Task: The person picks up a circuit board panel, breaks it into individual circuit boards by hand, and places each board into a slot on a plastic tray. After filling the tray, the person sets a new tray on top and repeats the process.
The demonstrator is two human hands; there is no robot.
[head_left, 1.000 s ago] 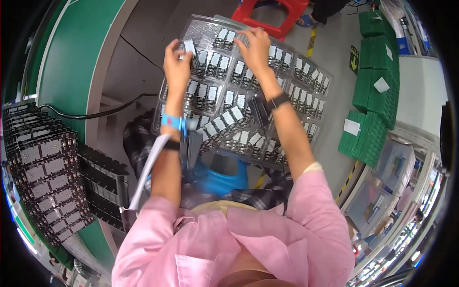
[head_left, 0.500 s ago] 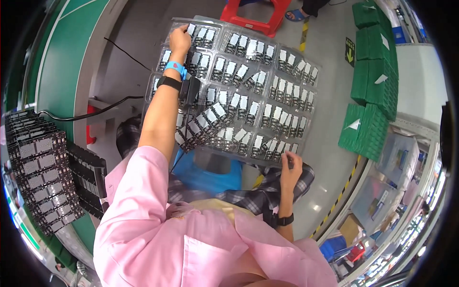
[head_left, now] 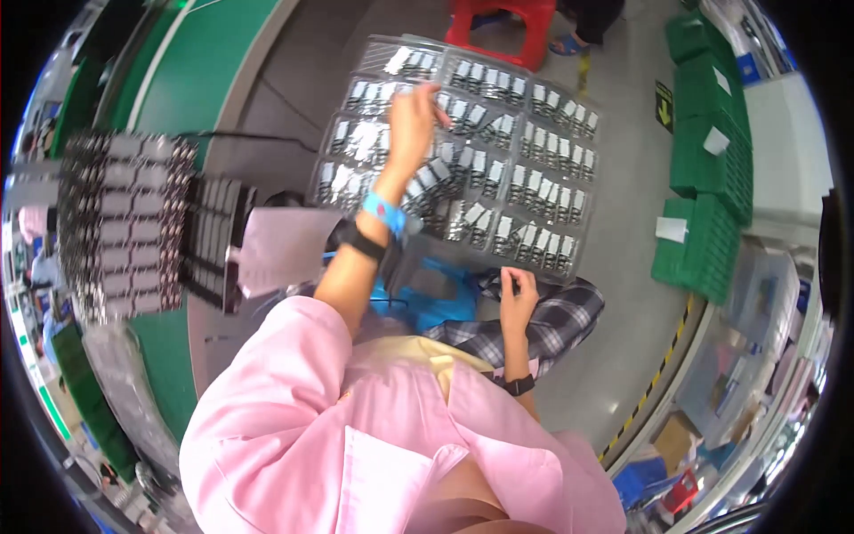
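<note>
A clear plastic tray (head_left: 374,55) lies before me, its compartments filled with rows of small circuit boards (head_left: 487,78) with pale rectangular covers. My left hand (head_left: 411,129) hovers over the tray's left middle part, slightly blurred. Its fingertips are apart and I see nothing between them. Under that wrist, a joined strip of circuit boards (head_left: 429,181) lies slantwise on the tray, partly hidden by my arm. Close to the tray's front edge, my right hand (head_left: 519,298) has thumb and fingers pinched together; whatever they may hold cannot be made out.
Stacked circuit board panels (head_left: 129,222) stand on the green bench (head_left: 191,80) at left, beside a black rack (head_left: 213,240). A blue stool (head_left: 436,298) is under the tray's front. Beyond it stands a red stool (head_left: 532,40). Green crates (head_left: 694,245) are piled at right.
My left hand has come back from the tray's far left corner toward its middle. My right hand has shifted slightly left, off the boards. The view has turned, so the tray appears further right.
</note>
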